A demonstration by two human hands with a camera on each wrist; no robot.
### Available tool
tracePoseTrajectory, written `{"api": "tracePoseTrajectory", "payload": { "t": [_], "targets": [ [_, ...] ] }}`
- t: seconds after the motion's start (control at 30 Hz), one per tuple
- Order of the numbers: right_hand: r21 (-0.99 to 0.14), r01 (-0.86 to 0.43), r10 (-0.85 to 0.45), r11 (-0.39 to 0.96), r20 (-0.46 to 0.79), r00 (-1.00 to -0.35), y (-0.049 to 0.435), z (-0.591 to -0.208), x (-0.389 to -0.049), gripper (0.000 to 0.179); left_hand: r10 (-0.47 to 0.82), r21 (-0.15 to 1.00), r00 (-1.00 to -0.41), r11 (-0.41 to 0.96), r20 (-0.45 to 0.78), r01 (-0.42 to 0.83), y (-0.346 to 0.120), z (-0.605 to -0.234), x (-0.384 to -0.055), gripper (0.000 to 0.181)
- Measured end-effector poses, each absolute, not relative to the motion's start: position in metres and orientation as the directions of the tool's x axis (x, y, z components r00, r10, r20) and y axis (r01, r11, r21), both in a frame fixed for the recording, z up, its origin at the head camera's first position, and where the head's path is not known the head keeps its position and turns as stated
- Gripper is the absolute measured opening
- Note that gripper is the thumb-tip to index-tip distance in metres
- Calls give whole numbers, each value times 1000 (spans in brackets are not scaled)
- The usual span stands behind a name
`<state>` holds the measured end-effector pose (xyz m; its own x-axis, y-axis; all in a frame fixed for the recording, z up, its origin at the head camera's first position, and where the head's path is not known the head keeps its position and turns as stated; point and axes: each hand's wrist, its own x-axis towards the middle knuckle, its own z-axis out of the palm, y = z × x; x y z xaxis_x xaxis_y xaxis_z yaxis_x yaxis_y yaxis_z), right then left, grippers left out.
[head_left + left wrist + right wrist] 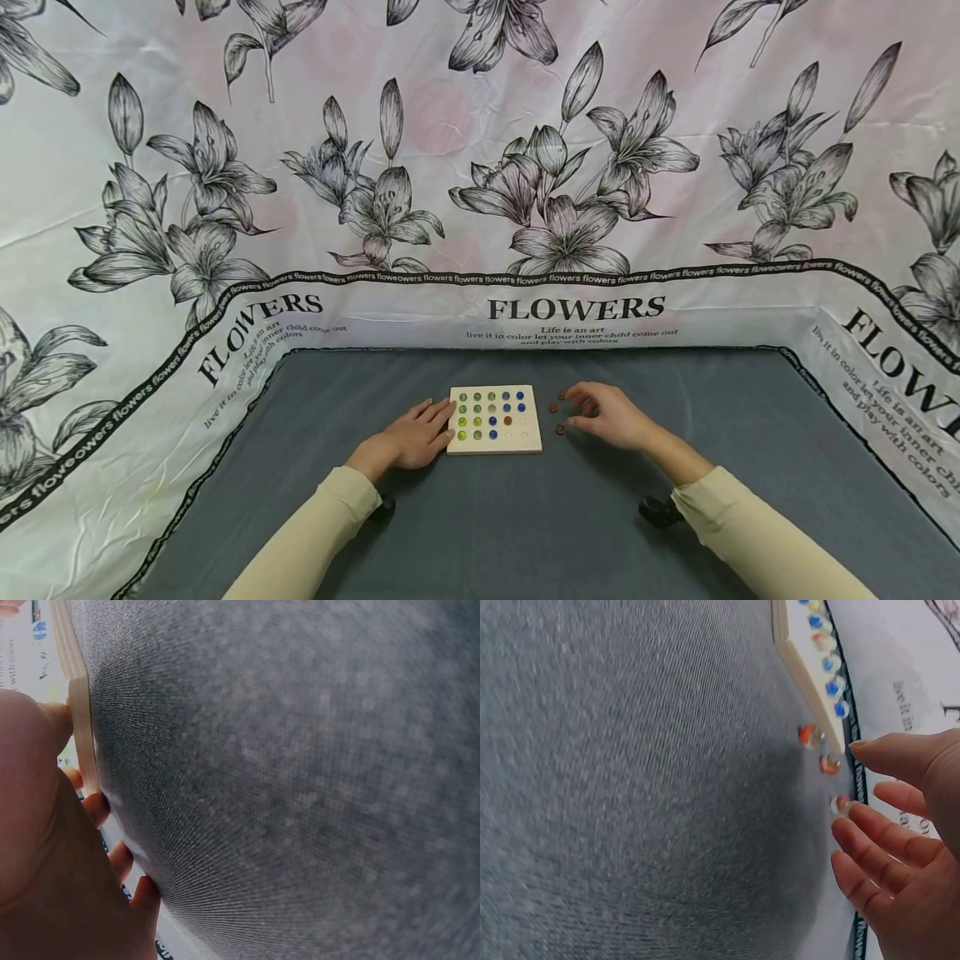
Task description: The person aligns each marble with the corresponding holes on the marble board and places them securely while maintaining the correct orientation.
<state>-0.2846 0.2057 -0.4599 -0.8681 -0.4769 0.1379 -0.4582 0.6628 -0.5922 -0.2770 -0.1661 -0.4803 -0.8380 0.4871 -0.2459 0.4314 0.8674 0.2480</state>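
A pale wooden board lies flat on the grey cloth, with rows of glass marbles in its hollows: green, yellow-green, blue and one amber. Two hollows at its near right hold no marble. My left hand rests against the board's left edge, fingers extended; the left wrist view shows the thumb touching the board's side. Just right of the board lie three orange-brown marbles, seen as clear glass with orange inside in the right wrist view. Beside them hovers my right hand, fingers loosely bent and apart, holding nothing.
Dark grey cloth covers the table. Behind and along both sides hangs a white curtain printed with lilies and lettering. A black wrist device shows below the right sleeve.
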Motion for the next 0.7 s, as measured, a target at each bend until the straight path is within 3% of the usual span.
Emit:
{"api": "tracePoseTrajectory", "payload": {
  "t": [0.7],
  "targets": [
    [-633,-332,-351,700,100,-931,196,-477,-310,38,481,230,-842,872,-244,432,-168,-491,-285,62]
  ]
}}
